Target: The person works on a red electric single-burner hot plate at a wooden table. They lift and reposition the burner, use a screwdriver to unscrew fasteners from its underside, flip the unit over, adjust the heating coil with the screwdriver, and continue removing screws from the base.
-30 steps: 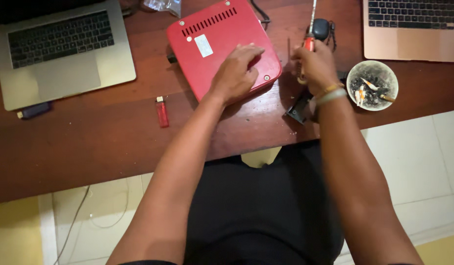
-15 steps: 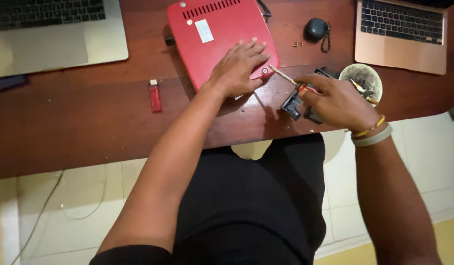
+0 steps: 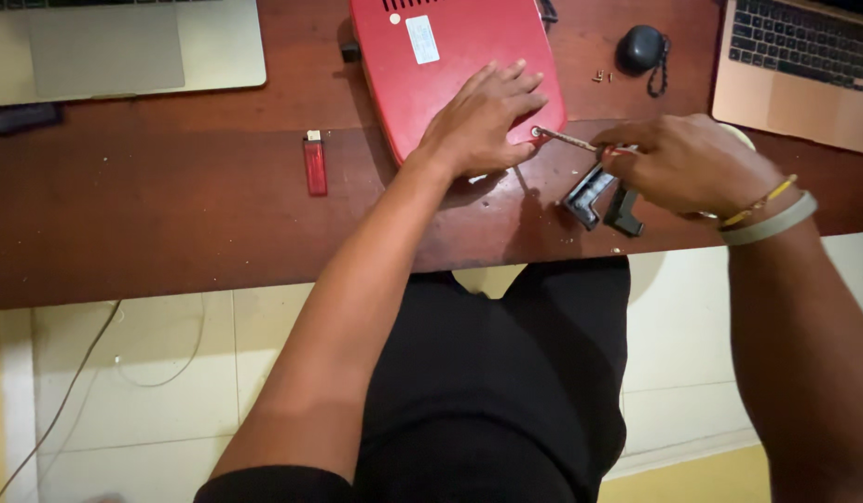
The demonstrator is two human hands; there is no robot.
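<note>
right hand (image 3: 692,163) drives screwdriver (image 3: 569,140) into red case (image 3: 450,56).

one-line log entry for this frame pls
left hand: flat on red case | right hand: screwdriver tip at case corner | beside: two black parts, lighter

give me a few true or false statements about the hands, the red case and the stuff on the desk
1. The left hand lies flat on the red case. True.
2. The right hand holds a screwdriver whose tip meets the near right corner of the red case. True.
3. The red lighter sits on top of the red case. False: it lies on the wooden desk, left of the case and apart from it.
4. A laptop lies at the far left of the desk. True.
5. The small black round object is in the left hand. False: it lies on the desk, untouched, beyond the right hand.
</note>
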